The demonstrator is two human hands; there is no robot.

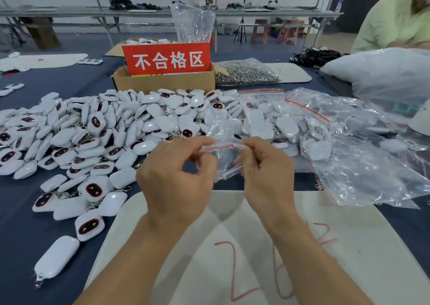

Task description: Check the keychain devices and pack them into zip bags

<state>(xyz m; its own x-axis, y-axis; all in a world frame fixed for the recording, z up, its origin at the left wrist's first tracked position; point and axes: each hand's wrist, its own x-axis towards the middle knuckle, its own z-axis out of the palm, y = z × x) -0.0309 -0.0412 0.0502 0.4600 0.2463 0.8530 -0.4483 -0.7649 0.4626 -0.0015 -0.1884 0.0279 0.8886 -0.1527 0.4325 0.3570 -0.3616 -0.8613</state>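
A small clear zip bag (225,159) with a red seal strip hangs between my two hands above the table. My left hand (176,176) pinches its top edge on the left, and my right hand (265,170) pinches the top edge on the right. A big heap of white keychain devices (104,137) with dark oval screens covers the blue table to the left and behind my hands. Several filled zip bags (263,118) lie behind my right hand.
A cardboard box (162,81) with a red sign stands behind the heap. A bag of metal rings (246,73) lies to its right. Loose clear plastic bags (363,170) spread at the right. A white mat (232,246) with red writing lies under my arms. Another person (393,23) sits at far right.
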